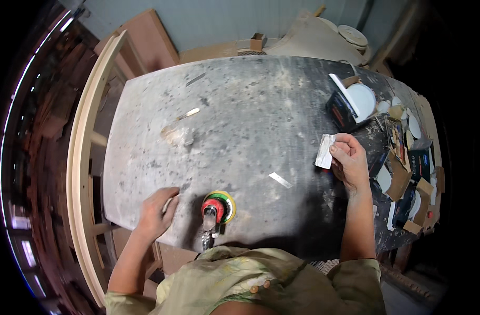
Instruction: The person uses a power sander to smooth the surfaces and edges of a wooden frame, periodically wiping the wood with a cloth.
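Sandpaper piece [324, 151], pale and folded, pinched in the closed grip of the right hand [349, 163] above the grey bench [250, 115], left hand [157, 211] flat and open on the bench edge, red-handled sander [217, 208] between the arms.

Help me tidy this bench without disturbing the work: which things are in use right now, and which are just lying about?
In use:
- folded grey sheet, pinched in the right hand
- small pale piece under the left hand
- round sander with red grip, between the hands

Lying about:
- dark box with white discs
- loose discs and cardboard scraps
- thin strip
- wooden frame
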The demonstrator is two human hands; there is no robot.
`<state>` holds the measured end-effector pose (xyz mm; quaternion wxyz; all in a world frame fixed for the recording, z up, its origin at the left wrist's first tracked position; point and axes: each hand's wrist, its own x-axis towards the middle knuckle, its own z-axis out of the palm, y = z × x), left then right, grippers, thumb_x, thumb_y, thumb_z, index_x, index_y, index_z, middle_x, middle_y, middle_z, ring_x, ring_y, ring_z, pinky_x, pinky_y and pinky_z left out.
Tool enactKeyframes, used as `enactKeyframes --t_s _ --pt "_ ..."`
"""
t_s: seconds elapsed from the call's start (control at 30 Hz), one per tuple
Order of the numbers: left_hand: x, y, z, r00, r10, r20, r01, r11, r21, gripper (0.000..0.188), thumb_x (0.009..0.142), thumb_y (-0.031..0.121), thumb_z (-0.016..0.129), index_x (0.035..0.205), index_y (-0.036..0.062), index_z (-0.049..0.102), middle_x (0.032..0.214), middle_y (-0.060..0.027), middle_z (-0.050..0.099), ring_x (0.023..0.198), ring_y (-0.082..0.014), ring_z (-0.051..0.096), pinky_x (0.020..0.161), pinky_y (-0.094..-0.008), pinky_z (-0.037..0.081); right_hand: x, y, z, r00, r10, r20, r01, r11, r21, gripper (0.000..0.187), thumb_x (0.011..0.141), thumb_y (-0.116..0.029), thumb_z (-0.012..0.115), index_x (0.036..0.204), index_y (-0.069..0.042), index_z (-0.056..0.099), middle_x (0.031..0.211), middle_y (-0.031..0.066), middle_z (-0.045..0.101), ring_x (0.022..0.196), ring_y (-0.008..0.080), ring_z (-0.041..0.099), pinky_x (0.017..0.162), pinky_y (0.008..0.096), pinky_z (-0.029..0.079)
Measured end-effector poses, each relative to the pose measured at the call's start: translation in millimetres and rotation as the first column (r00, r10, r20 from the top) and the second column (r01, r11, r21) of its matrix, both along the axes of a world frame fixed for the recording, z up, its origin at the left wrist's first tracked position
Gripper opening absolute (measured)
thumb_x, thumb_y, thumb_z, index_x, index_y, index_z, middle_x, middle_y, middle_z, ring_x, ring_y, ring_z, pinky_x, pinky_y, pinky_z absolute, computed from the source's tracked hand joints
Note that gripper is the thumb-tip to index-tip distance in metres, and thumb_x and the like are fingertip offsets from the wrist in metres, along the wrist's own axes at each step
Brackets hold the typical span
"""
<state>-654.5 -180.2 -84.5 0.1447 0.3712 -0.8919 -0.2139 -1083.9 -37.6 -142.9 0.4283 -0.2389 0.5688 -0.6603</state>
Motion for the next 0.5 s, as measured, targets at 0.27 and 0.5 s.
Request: enactKeyframes --t_s 0.27,0.5 --pt "-31 39 1 0.866 0.341 -0.366 0.045 0.676 0.735 0.028 0.095 0.018 0.060 0.114 -0.0026 0.060 0.098 -0.0076 0.068 0.086 -0.0119 0.065 0.080 -0.0276 0.052 205 -73 26 0.903 0.403 0.146 -0.395 0.915 -0.081 0.025 0.091 -0.010 0.065 0.112 0.002 0.059 0.098 0.0098 0.069 0.083 0.0119 0.065 0.075 0.0254 0.053" --pt "118 58 -16 0.654 0.662 -0.366 -0.120 0.569 0.814 0.017 0.094 0.017 0.060 0.100 0.0008 0.060 0.074 -0.0017 0.063 0.061 -0.0059 0.058 0.054 -0.0216 0.044 362 -75 35 0.709 0.687 -0.159 -0.688 0.723 0.056 0.029 0.088 -0.006 0.067 0.114 0.003 0.060 0.097 0.0079 0.069 0.087 0.0107 0.062 0.082 0.0257 0.050"
